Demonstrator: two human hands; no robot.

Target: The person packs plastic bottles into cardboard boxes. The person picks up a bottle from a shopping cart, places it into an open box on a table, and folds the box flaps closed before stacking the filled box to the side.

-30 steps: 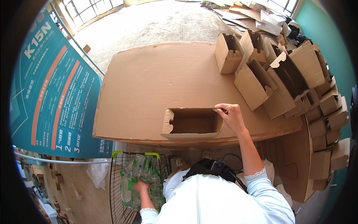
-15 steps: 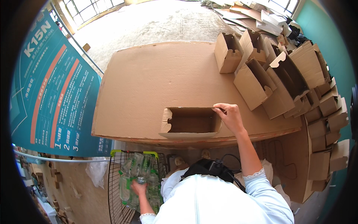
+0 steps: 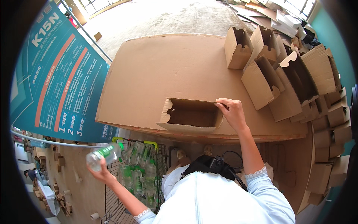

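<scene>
Head view shows the bottle (image 3: 106,154) tilted, mostly left of the cart (image 3: 151,143); it is probably slippery and soft-walled, best taken around the middle. Left hand (image 3: 100,171) curls half closed around its base end, forearm stretched outward; right hand (image 3: 233,111) pinches the box (image 3: 190,128) at far right corner.

White lettering (image 3: 45,30) and numerals (image 3: 71,125) cover the teal banner (image 3: 52,95); a green label (image 3: 106,151) wraps the bottle (image 3: 96,156).

Pale blue top (image 3: 220,199), lace-trimmed cuffs (image 3: 257,173)
</scene>
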